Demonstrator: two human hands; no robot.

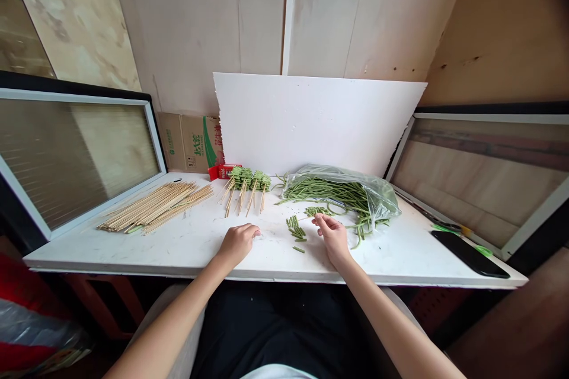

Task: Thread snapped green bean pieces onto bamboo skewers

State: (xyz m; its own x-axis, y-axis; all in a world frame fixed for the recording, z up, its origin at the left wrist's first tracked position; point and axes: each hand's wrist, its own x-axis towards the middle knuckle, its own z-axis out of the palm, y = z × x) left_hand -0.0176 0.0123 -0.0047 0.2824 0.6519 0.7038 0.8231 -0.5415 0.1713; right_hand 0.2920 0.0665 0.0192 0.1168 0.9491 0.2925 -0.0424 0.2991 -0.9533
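My right hand [332, 237] pinches a thin bamboo skewer [306, 218] by one end, its other end pointing left. Under and beside that skewer lie short cut pieces of green long bean [294, 228], with another small pile of cut pieces [315, 211] just behind. My left hand [239, 243] is closed above the table, left of the pieces, fingers curled and thumb against them; whatever it may hold is hidden. Behind my left hand, several finished skewers threaded with bean pieces [251, 180] lie stacked, bare ends toward me.
A clear plastic bag [386, 198] of long beans [329, 189] lies at the back right. Loose bamboo skewers [155, 207] are heaped on the left. A black phone [469, 254] and scissors [448, 226] lie far right. A white board [320, 124] and a carton [193, 142] stand behind.
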